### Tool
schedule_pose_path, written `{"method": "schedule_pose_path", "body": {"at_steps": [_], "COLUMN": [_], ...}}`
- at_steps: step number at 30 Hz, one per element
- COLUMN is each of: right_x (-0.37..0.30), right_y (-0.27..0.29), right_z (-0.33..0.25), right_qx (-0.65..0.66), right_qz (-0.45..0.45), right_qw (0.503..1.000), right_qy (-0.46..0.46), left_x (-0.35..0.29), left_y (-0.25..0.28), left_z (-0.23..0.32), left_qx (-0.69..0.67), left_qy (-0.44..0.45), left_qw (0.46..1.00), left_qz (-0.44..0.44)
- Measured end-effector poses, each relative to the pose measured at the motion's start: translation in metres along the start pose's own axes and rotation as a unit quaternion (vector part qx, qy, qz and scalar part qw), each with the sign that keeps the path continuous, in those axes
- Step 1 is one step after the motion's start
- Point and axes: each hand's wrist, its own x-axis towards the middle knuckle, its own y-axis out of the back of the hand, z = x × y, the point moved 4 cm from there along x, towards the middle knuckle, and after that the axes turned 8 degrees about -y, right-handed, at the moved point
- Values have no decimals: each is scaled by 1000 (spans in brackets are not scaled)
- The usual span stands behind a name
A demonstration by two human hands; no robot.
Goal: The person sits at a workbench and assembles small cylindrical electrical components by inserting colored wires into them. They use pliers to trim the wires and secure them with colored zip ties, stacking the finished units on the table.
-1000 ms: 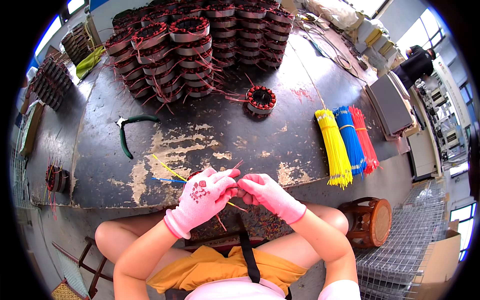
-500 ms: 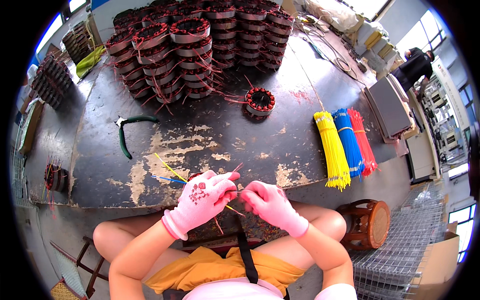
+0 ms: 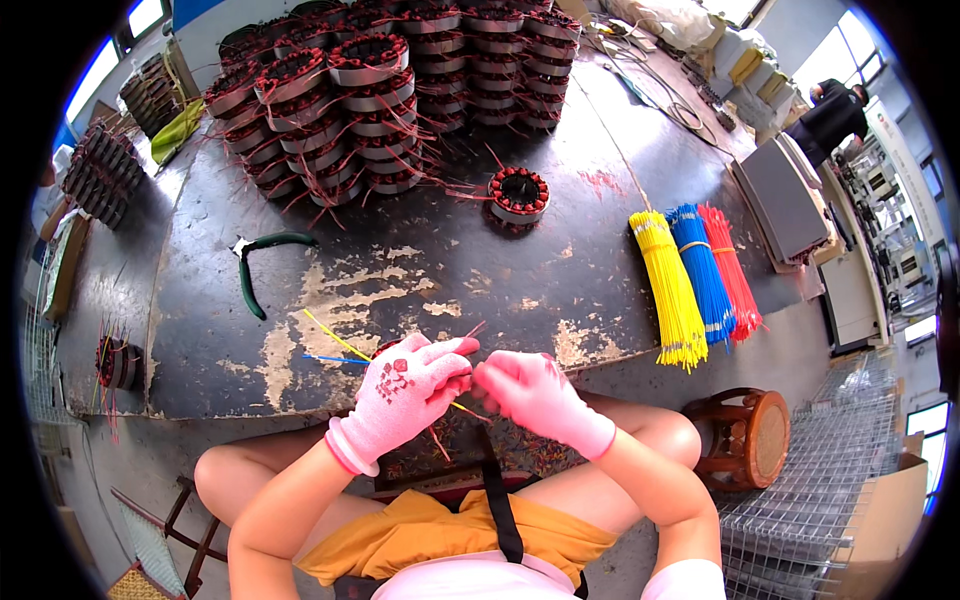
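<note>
My left hand [image 3: 403, 393], in a pink glove, curls over one wound ring [image 3: 382, 349] at the near edge of the table [image 3: 470, 270]; it hides most of the ring, so I cannot tell how firmly it grips. My right hand [image 3: 540, 402], also gloved, has its fingers bunched just beside it, blurred; I cannot tell whether they pinch anything. One yellow wire [image 3: 335, 334] and one blue wire [image 3: 335, 359] stick out left. Farther left lies one pair of pliers [image 3: 248, 285]. One lone ring [image 3: 518, 213] sits beyond my hands, another ring [image 3: 120, 365] at the near left. Three wire bundles lie right: one yellow [image 3: 668, 290], one blue [image 3: 703, 278], one red [image 3: 731, 278]. The far stacks [image 3: 370, 76] overlap too much to count.
</note>
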Motion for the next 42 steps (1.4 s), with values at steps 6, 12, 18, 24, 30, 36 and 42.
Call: {"method": "schedule_pose_path", "body": {"at_steps": [6,12,18,24,30,36,42], "right_x": [-8,-5,-24,-1,-3,-16,-6], "right_y": [3,7,-27,12,-10,0,12], "right_z": [1,-15,4,-13,1,7,-21], "right_qx": [163,-49,578,-156,429,387,-125], "right_qz": [-79,87,-158,17,-207,-118,103], "right_qw": [947,994,661,988,797,820,986], "right_qy": [-266,-42,-452,12,-371,-405,48], "left_x": [-1,0,0,0,0,-2,-2], "left_y": [-1,-2,-1,-2,0,-1,-1], "left_z": [0,0,0,0,-1,-3,1], "left_qx": [5,9,5,8,-14,-14,-6], "left_qy": [6,1,8,15,12,18,30], "left_qw": [1000,1000,1000,1000,1000,1000,1000], "left_qz": [-4,2,4,4,-4,4,7]}}
